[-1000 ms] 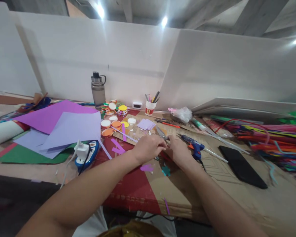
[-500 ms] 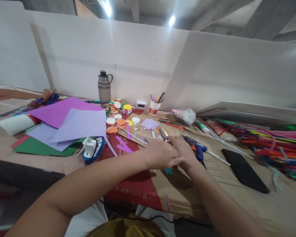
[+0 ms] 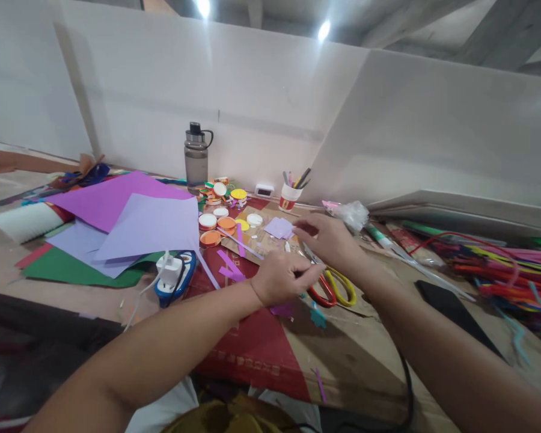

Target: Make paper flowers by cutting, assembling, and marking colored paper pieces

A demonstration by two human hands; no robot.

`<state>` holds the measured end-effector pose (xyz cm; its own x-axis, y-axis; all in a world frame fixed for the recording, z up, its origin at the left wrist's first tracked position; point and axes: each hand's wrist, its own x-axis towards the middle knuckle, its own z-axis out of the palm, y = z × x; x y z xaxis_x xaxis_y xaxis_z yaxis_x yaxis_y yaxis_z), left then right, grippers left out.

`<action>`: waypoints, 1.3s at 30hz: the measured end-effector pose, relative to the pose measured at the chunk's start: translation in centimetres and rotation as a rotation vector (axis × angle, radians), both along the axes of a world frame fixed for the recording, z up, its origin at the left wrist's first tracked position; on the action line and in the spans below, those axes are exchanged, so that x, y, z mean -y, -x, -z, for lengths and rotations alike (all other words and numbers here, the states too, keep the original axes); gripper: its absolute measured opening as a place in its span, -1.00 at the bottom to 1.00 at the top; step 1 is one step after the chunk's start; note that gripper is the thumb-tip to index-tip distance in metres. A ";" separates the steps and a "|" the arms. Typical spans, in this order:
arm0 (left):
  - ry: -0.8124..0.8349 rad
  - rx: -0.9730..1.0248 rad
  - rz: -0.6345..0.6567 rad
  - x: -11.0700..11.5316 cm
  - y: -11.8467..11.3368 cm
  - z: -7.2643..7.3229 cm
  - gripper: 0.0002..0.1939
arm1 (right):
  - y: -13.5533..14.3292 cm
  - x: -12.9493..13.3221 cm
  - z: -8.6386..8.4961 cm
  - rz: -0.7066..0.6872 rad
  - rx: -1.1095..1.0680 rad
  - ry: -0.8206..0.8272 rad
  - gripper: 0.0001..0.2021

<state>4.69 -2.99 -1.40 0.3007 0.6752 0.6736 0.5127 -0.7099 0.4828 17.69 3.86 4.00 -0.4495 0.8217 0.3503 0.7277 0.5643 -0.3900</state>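
1. Hands: two, both observed by me through the head camera.
2. Right hand [image 3: 327, 240]: fingers bent, thumb and forefinger tips close together at the right edge of the lilac paper squares [image 3: 278, 228]. I cannot tell whether they grip one.
3. Left hand [image 3: 284, 276]: fingers curled in, thumb pointing right, just beside the scissors. I cannot tell whether anything is held.
4. Lilac paper squares: one overlapping pile, lying on the cardboard [image 3: 351, 373] in front of the pen cup; I cannot count the sheets.
5. Scissors [image 3: 333, 291]: one pair, one red and one yellow handle, between the hands and the teal piece [image 3: 318, 317].
6. Discs near the pile: three white [image 3: 254, 219], two orange [image 3: 210, 239], one yellow [image 3: 242, 225].
7. Against the wall: one bottle [image 3: 196, 162], one pen cup [image 3: 289, 197].
8. Phone [image 3: 455, 310]: one, black, partly covered by the right forearm.
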 end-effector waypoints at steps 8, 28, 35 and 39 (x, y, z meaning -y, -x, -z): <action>-0.299 -0.315 0.282 0.5 0.1 0.7 -0.56 | 7.4 -4.5 2.1 -0.261 0.052 -0.026 -0.73; -0.299 -0.459 0.571 2.3 -1.8 1.6 -0.57 | 17.1 -7.9 4.1 -0.418 0.540 0.036 -0.38; -0.329 -0.420 0.531 2.2 -1.7 1.8 -0.55 | 16.8 -8.4 5.2 -0.318 0.483 0.047 -0.62; -0.347 -0.429 0.512 2.1 -1.5 1.7 -0.57 | 16.7 -8.6 5.3 -0.321 0.461 0.045 -0.82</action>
